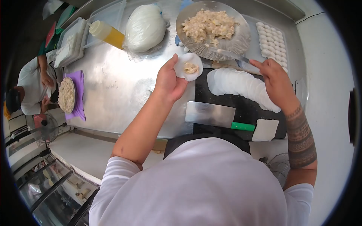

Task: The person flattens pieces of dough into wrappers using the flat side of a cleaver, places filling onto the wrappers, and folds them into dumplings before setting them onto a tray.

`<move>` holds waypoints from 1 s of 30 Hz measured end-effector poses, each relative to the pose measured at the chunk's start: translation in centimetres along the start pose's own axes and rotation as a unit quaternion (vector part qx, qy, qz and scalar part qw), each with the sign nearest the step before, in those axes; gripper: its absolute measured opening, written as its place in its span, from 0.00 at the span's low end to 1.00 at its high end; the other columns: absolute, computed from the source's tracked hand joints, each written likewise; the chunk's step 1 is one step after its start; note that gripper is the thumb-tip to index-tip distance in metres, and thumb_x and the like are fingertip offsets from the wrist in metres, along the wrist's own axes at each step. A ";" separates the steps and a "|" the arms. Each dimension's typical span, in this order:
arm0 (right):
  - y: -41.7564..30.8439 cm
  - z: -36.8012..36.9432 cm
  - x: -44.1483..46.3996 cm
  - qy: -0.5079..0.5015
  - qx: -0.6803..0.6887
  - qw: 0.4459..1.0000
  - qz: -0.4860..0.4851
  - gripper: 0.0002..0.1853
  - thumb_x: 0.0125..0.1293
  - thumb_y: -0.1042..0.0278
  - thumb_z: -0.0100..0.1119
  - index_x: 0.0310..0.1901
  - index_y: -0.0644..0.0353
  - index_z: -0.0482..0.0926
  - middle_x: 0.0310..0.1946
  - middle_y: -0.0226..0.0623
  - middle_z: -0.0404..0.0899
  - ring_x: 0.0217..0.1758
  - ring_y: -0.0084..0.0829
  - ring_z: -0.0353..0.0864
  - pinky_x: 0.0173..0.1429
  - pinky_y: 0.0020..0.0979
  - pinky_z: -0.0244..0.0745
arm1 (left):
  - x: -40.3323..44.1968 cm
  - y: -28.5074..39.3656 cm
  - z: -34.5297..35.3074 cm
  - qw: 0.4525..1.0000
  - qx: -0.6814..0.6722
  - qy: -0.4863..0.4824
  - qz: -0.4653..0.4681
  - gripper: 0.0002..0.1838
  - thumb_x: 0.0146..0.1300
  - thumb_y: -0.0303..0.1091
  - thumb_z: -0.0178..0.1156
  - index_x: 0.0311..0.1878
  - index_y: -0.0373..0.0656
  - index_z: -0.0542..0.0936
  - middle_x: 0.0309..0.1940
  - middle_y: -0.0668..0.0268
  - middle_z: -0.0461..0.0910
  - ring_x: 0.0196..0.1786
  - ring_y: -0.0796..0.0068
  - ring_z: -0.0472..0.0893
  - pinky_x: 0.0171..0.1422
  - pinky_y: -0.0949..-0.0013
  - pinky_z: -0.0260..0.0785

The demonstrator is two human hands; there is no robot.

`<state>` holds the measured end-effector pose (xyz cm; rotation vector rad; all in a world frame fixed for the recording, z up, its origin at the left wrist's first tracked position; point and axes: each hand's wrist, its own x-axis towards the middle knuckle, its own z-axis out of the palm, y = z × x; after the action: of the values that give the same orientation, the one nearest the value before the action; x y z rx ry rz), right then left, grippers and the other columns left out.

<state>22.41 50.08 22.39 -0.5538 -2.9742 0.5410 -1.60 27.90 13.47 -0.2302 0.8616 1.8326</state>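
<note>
A round white dumpling wrapper [196, 60] lies in my left hand [169, 80], with a small lump of filling [191, 68] at its middle. My right hand [274, 81] grips a flat filling spatula [230, 55], whose blade reaches over the near edge of the filling bowl. That wide metal bowl [241, 39] carries a heap of pale minced filling [209, 24]. Below the spatula, a fanned row of thin round wrappers [241, 83] is spread on the black board [203, 90], close to my right hand.
A cleaver [211, 114] with a green handle and a folded white cloth [265, 130] lie near the front edge. Finished dumplings [269, 41] fill a tray at right. Farther left are a bagged white mass [145, 28], an oil bottle [107, 34] and another person [32, 79] beside a filling bowl [66, 96].
</note>
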 end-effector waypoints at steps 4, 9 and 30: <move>2.5 3.1 3.3 0.015 -0.052 0.997 0.056 0.23 0.70 0.77 0.54 0.63 0.49 0.85 0.41 0.45 0.80 0.47 0.47 0.83 0.55 0.44 0.80 | 0.1 -0.2 -1.3 0.999 -0.007 0.007 -0.031 0.29 0.87 0.45 0.38 0.75 0.28 0.64 0.72 0.45 0.71 0.75 0.47 0.74 0.81 0.43 0.66; 2.0 6.2 6.7 -0.001 -0.102 0.994 0.025 0.23 0.69 0.76 0.54 0.63 0.49 0.85 0.45 0.46 0.83 0.53 0.48 0.85 0.58 0.46 0.81 | 0.3 -1.2 -1.9 0.997 -0.009 0.072 -0.023 0.24 0.86 0.42 0.43 0.70 0.30 0.68 0.69 0.47 0.74 0.71 0.48 0.77 0.79 0.44 0.69; 4.3 2.1 4.3 -0.069 0.049 0.994 0.067 0.19 0.75 0.77 0.51 0.61 0.59 0.85 0.50 0.53 0.86 0.53 0.48 0.85 0.61 0.41 0.78 | 3.4 -3.6 -0.2 0.998 -0.022 0.023 -0.047 0.21 0.83 0.38 0.49 0.68 0.32 0.68 0.64 0.51 0.77 0.68 0.52 0.80 0.75 0.46 0.72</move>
<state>19.60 54.63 18.89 -0.7385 -3.0326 0.7625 0.04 31.00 9.87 -0.3378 0.8288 1.7651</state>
